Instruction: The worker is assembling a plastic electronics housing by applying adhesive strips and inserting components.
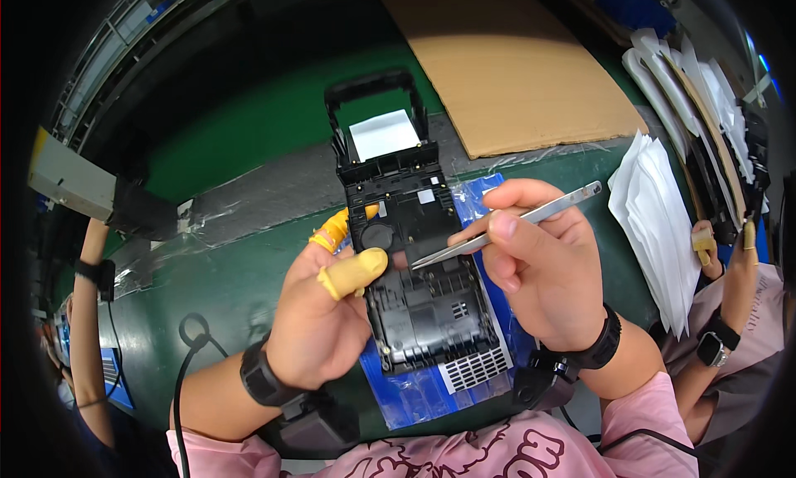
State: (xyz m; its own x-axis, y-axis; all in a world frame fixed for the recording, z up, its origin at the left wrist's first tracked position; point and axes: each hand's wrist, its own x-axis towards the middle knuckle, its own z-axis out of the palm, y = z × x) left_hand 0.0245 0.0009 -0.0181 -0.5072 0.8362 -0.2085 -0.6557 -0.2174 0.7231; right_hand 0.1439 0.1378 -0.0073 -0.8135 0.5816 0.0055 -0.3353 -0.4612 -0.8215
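My left hand (325,320), with yellow finger cots on thumb and a finger, grips the left edge of a black plastic device housing (427,312). Its thumb lies over the inside of the housing. Pinched in my right hand (539,262) is a pair of metal tweezers (547,208), its tips pointing down-left at the middle of the housing, close to the left thumb. Whether the tips touch the housing I cannot tell. At the housing's far end an open black frame (370,87) stands out, with a white paper piece (385,135) seen through it.
Beneath the housing lies a blue plastic-covered pad (406,407) with a sheet of black labels (477,370). A cardboard sheet (514,88) lies at the back. White sheets (655,229) are stacked at right, beside a co-worker's hands (738,262). Another person's arm (87,329) is at left.
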